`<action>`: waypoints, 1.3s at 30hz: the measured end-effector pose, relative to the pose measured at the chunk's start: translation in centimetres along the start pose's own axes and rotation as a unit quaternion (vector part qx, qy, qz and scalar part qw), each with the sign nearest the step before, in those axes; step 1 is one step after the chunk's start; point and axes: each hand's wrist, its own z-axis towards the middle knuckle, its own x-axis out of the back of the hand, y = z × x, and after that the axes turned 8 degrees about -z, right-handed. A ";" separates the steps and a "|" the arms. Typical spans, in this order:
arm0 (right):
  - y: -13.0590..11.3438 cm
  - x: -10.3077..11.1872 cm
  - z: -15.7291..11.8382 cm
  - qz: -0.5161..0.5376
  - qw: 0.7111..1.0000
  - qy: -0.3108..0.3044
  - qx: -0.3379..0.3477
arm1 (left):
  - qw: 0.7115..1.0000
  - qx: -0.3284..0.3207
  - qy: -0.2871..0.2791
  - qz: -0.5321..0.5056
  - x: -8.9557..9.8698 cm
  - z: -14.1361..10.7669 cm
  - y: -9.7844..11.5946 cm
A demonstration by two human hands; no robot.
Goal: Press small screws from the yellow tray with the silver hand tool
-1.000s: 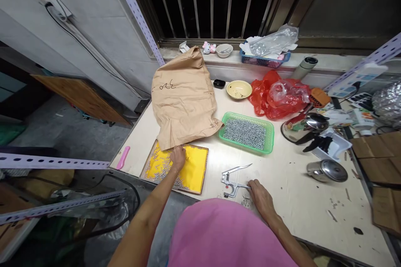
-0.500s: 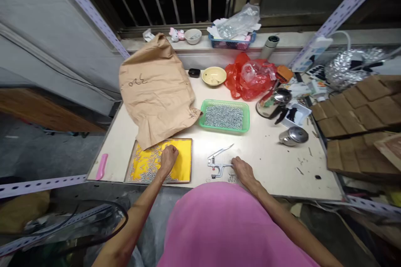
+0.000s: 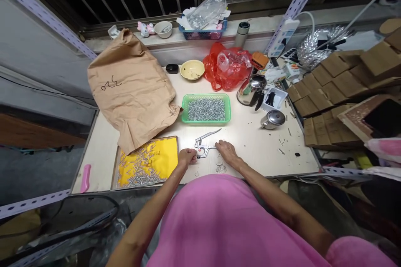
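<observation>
A pair of silver snap pliers (image 3: 203,147) lies on the white table in front of me, its upper handle raised and its jaws pointing left. My right hand (image 3: 228,152) grips the end of the lower handle. At the jaws is my left hand (image 3: 187,157), its fingertips pinched together; what they hold is too small to make out. Left of it, a yellow-bottomed tray (image 3: 171,162) contains many loose metal pins (image 3: 142,171). Behind the pliers stands a green plastic basket (image 3: 184,120) filled with similar short metal pieces.
A large brown paper bag (image 3: 134,96) overlaps the tray's back edge. Small metal bits (image 3: 221,168) lie below my right hand. Farther right are a steel kettle (image 3: 250,91), a lidded metal cup (image 3: 272,120) and stacked cardboard boxes (image 3: 328,96). A pink-handled object (image 3: 85,178) lies far left.
My left hand has moved right, out of the yellow tray to the jaws of the pliers. My right hand stays at the handle. The camera view has shifted to the right.
</observation>
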 end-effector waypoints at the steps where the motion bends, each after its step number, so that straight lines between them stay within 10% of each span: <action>1: 0.0 -0.1 0.0 0.002 1.000 -0.001 0.001 | 1.000 -0.006 0.007 0.006 -0.1 0.2 -0.1; 39: 0.0 -0.7 0.2 0.064 0.997 0.004 -0.033 | 0.999 0.033 0.035 -0.009 -1.6 1.3 -1.2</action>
